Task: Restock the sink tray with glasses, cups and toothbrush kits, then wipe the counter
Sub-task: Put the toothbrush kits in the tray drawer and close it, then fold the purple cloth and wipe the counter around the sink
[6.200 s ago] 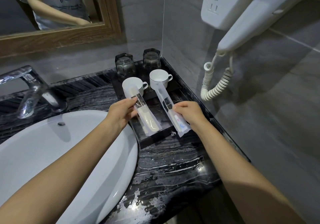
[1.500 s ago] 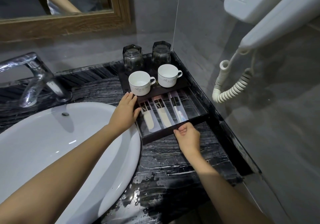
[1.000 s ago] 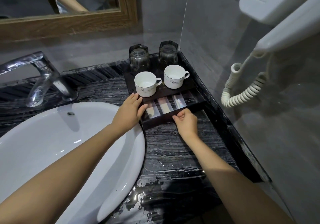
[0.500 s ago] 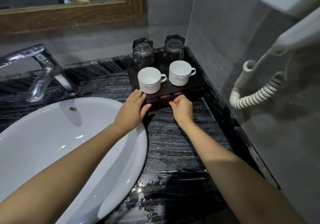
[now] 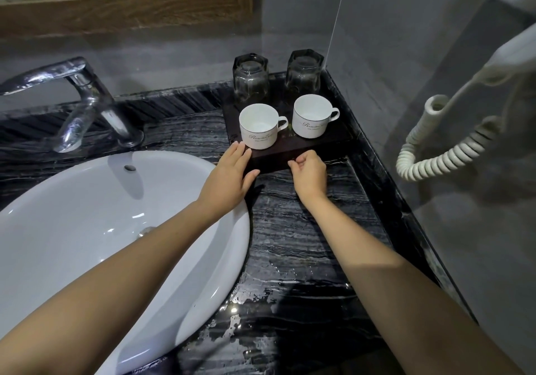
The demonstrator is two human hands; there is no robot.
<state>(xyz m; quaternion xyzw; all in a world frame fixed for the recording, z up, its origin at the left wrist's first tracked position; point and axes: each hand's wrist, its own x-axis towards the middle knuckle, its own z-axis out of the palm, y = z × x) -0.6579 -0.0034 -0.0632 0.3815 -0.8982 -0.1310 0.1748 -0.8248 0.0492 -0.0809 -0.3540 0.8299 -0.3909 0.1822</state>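
Two hands on the tray (image 5: 290,147) now, at its near front edge. Left hand (image 5: 230,176) lies flat and open, fingers stretched along the tray's left front corner, gripping nothing. Right hand (image 5: 309,171) is curled, fingertips pinched against the front face; what it pinches, I cannot tell. Two white cups (image 5: 261,125) stand upright side by side on the tray, handles to the right. Behind them, two glasses (image 5: 251,80) sit upside down. Tray sits in the counter's (image 5: 304,244) far right corner, just beside the basin (image 5: 87,215). Wet patches shine on the counter's near part.
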